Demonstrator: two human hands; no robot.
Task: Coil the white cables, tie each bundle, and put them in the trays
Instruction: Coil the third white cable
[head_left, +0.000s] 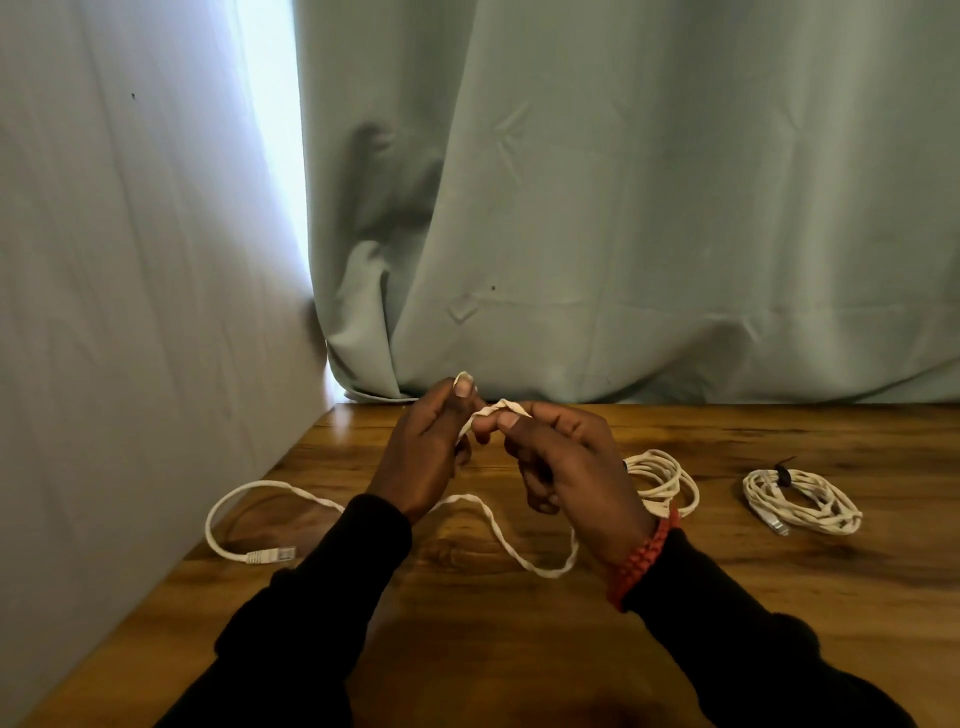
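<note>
Both the left hand (423, 447) and right hand (563, 457) pinch a loose white flat network cable (488, 415) above the wooden table (467, 649); it is uncoiled. At right, one coiled white bundle (802, 500) appears tied, another (665, 480) uncertain. No trays visible.

Left hand (423, 447) and right hand (563, 462) raised together, fingers curled (each in a pinching grip).
</note>
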